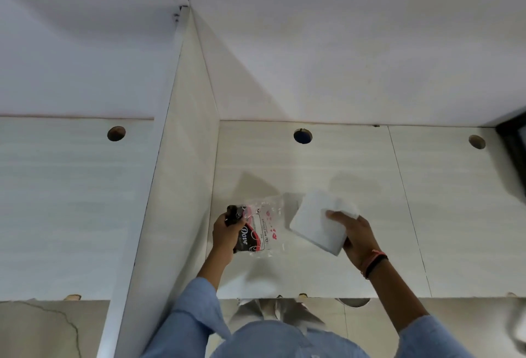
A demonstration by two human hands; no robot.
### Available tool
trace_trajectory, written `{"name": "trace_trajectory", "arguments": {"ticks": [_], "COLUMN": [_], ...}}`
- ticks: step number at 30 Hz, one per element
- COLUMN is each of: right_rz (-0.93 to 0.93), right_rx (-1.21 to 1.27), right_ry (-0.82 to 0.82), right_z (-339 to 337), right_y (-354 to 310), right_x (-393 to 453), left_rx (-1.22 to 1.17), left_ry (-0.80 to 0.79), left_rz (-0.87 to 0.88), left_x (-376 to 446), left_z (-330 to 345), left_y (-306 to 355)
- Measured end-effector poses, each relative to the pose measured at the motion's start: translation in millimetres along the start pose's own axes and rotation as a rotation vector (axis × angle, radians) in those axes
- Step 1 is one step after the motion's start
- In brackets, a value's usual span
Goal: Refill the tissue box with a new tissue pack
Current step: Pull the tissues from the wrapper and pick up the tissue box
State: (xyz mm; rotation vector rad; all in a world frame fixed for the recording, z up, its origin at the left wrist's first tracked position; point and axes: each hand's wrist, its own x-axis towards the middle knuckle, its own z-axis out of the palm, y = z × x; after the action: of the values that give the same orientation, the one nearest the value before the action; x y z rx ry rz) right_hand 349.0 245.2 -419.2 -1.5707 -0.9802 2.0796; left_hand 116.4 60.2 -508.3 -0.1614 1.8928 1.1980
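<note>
My left hand (pixel 226 232) grips a clear plastic tissue wrapper (pixel 260 229) with black and red print; it looks flat and emptied. My right hand (pixel 355 236) holds a white stack of tissues (pixel 318 224), thumb on top, tilted above the pale desk top (pixel 370 175). Wrapper and stack sit side by side, a small gap between them. No tissue box is in view.
A white upright divider panel (pixel 176 187) stands just left of my left hand. Round cable holes (pixel 302 135) (pixel 477 141) (pixel 116 133) line the back of the desk under a white wall. A dark frame (pixel 515 135) shows at the right edge. The desk's front edge runs below my forearms.
</note>
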Motion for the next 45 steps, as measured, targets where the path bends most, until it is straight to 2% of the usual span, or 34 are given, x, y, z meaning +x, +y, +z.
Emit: {"name": "trace_trajectory", "arguments": {"ticks": [3, 5, 7, 9, 10, 11, 14, 15, 18, 23, 27, 31, 35, 40, 42, 45], "right_rz": [0.023, 0.035, 0.045, 0.049, 0.049, 0.049, 0.066, 0.077, 0.087, 0.136, 0.179, 0.200, 0.199, 0.191, 0.177, 0.145], "right_rx": [-0.030, -0.045, -0.057, -0.073, -0.083, -0.093, -0.124, -0.130, -0.130, -0.184, -0.232, -0.258, -0.302, -0.285, -0.286, -0.307], "right_ry": [-0.053, -0.088, -0.120, -0.146, -0.160, -0.178, -0.248, -0.279, -0.345, -0.367, -0.227, -0.180, -0.113, -0.042, -0.021, 0.018], "right_z": [5.9, 11.2, 18.1, 25.9, 30.1, 34.7, 49.4, 54.2, 66.4, 75.7, 68.2, 50.3, 37.8, 31.6, 32.6, 36.9], "right_y": [8.4, 14.4, 19.5, 23.1, 24.6, 25.9, 28.8, 28.9, 29.6, 33.2, 41.0, 53.2, 59.5, 65.3, 66.8, 66.7], "right_x": [-0.8, -0.4, 1.2, 4.4, 6.4, 8.1, 11.8, 11.8, 11.6, 12.0, 13.7, 12.7, 9.1, 9.0, 8.4, 9.6], "left_rx": [0.095, 0.192, 0.310, 0.325, 0.272, 0.180, 0.016, 0.013, -0.051, -0.152, -0.157, -0.041, 0.218, 0.781, 0.943, 1.122], "left_ry": [0.001, 0.076, 0.173, 0.217, 0.169, 0.078, -0.347, -0.436, -0.513, -0.355, -0.152, 0.001, 0.192, 0.405, 0.325, 0.174], "left_rz": [-0.023, -0.009, 0.124, 0.325, 0.371, 0.345, 0.167, 0.132, 0.093, 0.096, 0.063, 0.049, 0.136, 0.580, 0.690, 0.592], "left_x": [19.1, 24.7, 14.5, -6.0, -18.4, -32.0, -53.4, -56.5, -61.9, -51.5, -24.4, 5.8, 10.9, -4.4, -4.2, 1.0], "left_z": [3.8, 6.1, 7.7, 8.3, 8.9, 10.7, 11.9, 10.6, 6.4, -4.3, -10.6, -10.3, -0.8, 9.3, 10.2, 6.3], "left_y": [-8.9, -10.0, 0.4, 13.6, 21.4, 30.1, 38.3, 35.8, 31.1, 23.6, 11.5, -10.0, -23.1, -29.9, -34.9, -42.3]}}
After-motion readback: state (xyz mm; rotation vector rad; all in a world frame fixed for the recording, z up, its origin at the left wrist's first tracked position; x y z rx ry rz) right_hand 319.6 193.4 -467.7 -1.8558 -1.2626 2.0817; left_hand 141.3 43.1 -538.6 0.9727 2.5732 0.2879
